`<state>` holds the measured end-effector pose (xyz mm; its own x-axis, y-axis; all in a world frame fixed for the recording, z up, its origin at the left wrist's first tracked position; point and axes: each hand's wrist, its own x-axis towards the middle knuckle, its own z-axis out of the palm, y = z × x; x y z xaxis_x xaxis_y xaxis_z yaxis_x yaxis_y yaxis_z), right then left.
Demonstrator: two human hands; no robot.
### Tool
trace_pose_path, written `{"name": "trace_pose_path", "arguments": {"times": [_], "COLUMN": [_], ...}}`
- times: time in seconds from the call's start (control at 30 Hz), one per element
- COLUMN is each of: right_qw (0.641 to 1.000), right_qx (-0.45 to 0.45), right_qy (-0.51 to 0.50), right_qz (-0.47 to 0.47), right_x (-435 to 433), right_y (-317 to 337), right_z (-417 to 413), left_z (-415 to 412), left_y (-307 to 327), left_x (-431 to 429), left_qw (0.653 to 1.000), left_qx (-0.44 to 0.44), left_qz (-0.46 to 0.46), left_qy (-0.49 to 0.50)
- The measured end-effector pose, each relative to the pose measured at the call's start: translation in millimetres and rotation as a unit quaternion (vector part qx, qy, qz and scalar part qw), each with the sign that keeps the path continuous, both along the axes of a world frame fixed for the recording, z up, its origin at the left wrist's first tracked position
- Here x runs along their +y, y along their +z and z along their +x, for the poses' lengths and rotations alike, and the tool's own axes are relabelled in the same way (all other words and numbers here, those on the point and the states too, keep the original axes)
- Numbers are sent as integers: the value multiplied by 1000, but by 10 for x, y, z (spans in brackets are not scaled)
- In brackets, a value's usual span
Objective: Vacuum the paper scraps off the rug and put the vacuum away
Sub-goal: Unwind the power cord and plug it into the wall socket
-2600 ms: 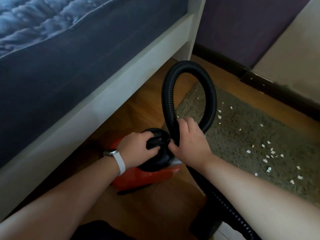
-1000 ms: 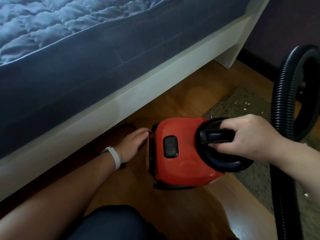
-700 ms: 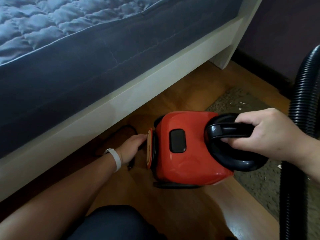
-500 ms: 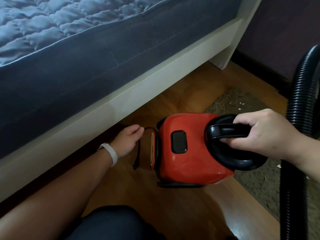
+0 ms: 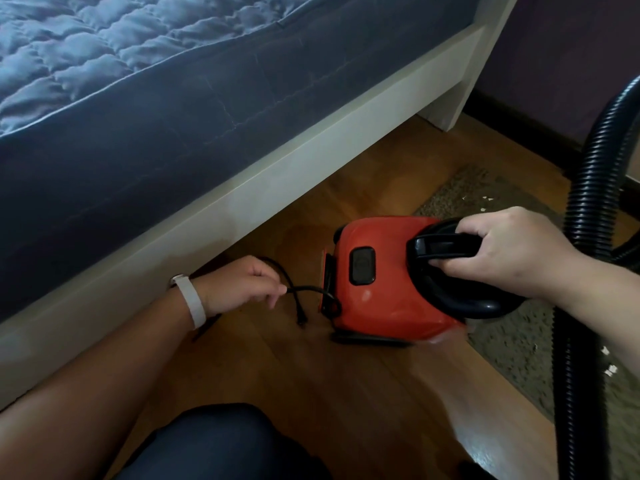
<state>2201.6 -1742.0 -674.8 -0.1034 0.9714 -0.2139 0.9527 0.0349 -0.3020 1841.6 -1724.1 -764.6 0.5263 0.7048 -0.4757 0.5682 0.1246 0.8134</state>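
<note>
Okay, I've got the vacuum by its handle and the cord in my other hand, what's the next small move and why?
Probably draw the cord farther out of the rear of the vacuum with the left hand while the right hand steadies the handle. Only a short length shows, its plug end lies beside the body, and paper scraps sit on the rug unvacuumed.

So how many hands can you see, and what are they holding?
2. The left hand pinches the thin black power cord beside the white bed frame; the right hand grips the black handle of the red canister vacuum. No others show.
</note>
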Motion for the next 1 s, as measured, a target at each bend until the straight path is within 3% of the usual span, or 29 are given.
{"name": "trace_pose_path", "arguments": {"times": [0.13,0.23,0.37,0.53,0.73,1.0], "right_qw": [1000,999,999,999,999,987], "right_qx": [6,13,31,47,12,-59], "right_qy": [-21,-33,-37,-16,43,150], "right_qz": [6,7,17,10,-4,7], "right_x": [16,22,27,18,-40,-53], "right_y": [-27,-17,-17,-12,-44,-544], "right_z": [49,93,132,121,-4,-212], "left_z": [-51,-115,-125,94,246,237], "left_y": [-15,-126,-310,-333,-167,-21], "left_x": [22,47,88,189,307,184], "left_qw": [988,960,942,923,910,916], "left_qx": [104,243,335,317,149,71], "left_qz": [-87,-73,7,163,208,211], "left_qy": [-75,-121,-24,147,326,334]}}
